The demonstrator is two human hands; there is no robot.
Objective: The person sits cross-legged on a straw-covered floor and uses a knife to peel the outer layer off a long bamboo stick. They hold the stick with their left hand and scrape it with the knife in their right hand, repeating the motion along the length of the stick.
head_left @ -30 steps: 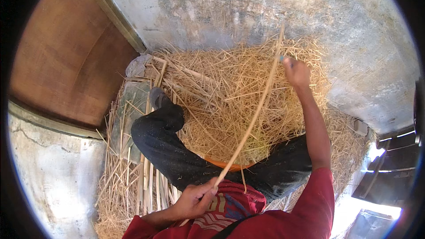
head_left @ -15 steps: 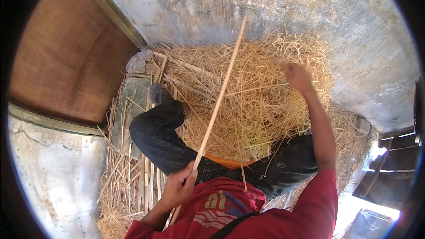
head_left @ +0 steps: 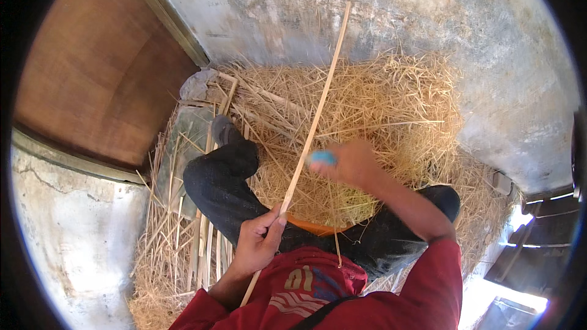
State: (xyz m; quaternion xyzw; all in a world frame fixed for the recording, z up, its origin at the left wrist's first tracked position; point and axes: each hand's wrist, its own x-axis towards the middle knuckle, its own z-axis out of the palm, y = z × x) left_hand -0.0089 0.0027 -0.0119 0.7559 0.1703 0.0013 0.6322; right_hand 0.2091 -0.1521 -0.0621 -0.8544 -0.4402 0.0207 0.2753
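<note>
A long, thin, pale strip, which looks like bamboo, slants from my lap up toward the far wall. Low on it, my left hand is closed, with the thumb along the strip; its lower end passes under that hand against my red shirt. My right hand is blurred, to the right of the strip's middle. Its fingers are closed on a small bright blue object, too smeared to name. Whether that object touches the strip I cannot tell. Between my bent legs, something orange shows at my lap.
Curly straw-coloured shavings are heaped in front of me. Several more pale strips lie along my left side, by a greyish slab. A stained wall rises behind the heap, and a brown panel stands at the left.
My right hand has swung from the far right over the shavings, left and nearer, to beside the strip. My left hand and the strip have shifted slightly up and to the right.
</note>
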